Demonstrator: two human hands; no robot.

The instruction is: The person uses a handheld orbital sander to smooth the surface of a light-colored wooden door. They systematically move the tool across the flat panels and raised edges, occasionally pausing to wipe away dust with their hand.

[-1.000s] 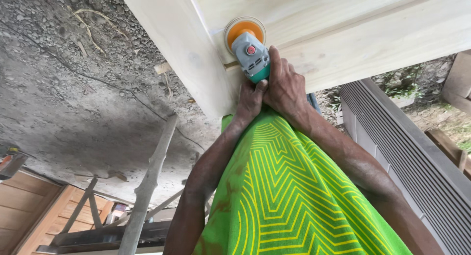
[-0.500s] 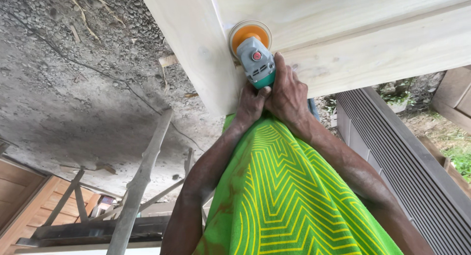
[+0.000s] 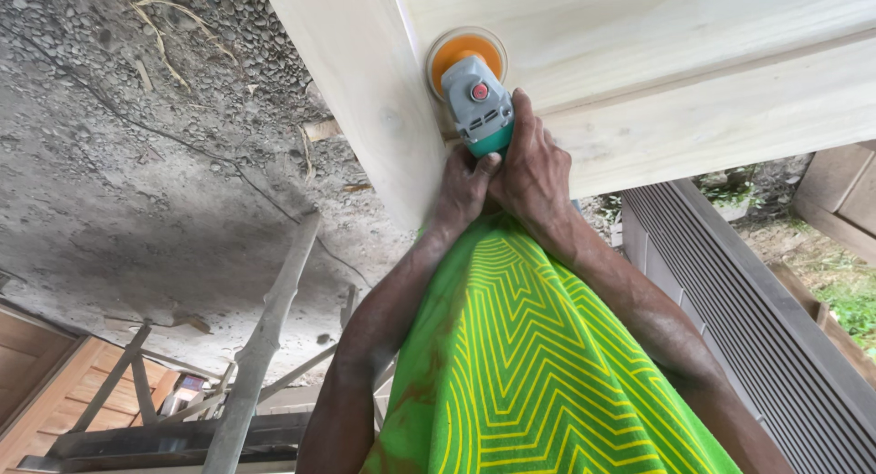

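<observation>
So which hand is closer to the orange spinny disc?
Right. The right hand grips the grinder body just below the orange disc; the left hand clasps lower, at the handle end, farther away.

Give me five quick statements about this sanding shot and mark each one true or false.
1. Both hands grip the power sander. True: the left hand and right hand wrap its green handle.
2. The sanding disc is blue. False: it is orange.
3. The disc is against pale wooden boards. True.
4. The cloth below the arms is plain red. False: it is bright green with yellow zigzag lines.
5. The ground on the left is grass. False: it is grey, pebbly concrete with a crack.
</observation>
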